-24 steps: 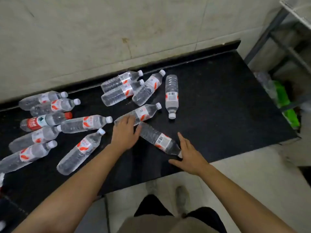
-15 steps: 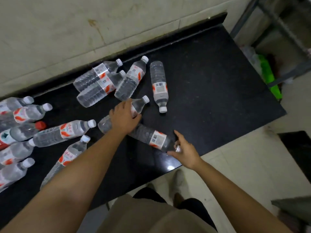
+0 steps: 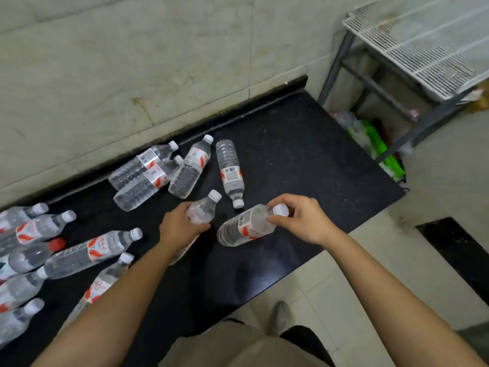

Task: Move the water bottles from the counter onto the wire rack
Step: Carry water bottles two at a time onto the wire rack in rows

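Gripping two bottles at once, one per hand. Noted left hand (image 3: 182, 226) with fingers curled round the upper body of a clear plastic water bottle with white cap (image 3: 203, 209); cap pointing away toward the wall, lower body hidden under the wrist. Noted right hand (image 3: 301, 221) with thumb and fingers clamped on the neck and cap end of a second clear water bottle with red-and-white label (image 3: 246, 227); base pointing left, toward the other hand. Cannot tell whether either bottle is lifted clear of the black speckled counter (image 3: 304, 160). Placed both over its front half, near each other but apart.

Logged four more clear bottles lying in a loose cluster (image 3: 189, 170) near the back wall, just beyond the hands. Logged a further group of lying bottles (image 3: 87, 250) at the counter's far left, among them one red-capped bottle (image 3: 34, 256).

Recorded white wire rack on grey metal frame (image 3: 423, 51) standing just past the counter's right end, well apart from both held bottles. Seen green packaging (image 3: 375, 144) low down beneath it.
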Demonstrator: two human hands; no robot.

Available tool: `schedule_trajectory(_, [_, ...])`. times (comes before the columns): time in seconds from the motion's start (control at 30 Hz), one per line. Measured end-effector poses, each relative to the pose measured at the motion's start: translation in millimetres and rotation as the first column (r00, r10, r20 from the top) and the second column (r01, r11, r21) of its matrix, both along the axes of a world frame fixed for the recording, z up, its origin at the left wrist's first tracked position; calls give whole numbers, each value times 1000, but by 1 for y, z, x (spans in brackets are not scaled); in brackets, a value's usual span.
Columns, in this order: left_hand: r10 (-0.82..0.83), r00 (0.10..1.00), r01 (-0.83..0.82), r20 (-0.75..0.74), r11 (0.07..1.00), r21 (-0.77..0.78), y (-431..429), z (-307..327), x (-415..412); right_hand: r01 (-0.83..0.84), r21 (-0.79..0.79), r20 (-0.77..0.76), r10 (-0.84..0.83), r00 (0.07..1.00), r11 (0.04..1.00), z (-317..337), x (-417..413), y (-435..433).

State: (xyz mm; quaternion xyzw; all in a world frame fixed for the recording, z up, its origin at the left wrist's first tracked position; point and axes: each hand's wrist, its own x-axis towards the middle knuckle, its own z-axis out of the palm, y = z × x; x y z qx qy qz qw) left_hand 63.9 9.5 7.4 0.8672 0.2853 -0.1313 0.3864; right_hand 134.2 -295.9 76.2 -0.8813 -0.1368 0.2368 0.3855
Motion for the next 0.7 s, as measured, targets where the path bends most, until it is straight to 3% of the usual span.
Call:
schedule_trajectory(0.27, [107,962,-55,252,977,-205,7,23,-49,3,97,103,-13,995,995,18,-9,17])
schedule_trajectory(0.4, [253,909,-139,332,933,-331,-4,26,-76,-39,158,16,37,999,987,-9,-36,33])
schedule_trajectory(0.57, [360,869,-224,341,898,-378,-4,23,-97,39,243,-57,-26,998,969,-27,-56,41])
schedule_trajectory(0.7, [307,911,-180,275,897,-404,-1,16,-97,1,193,-45,8,999,981,-25,-62,41])
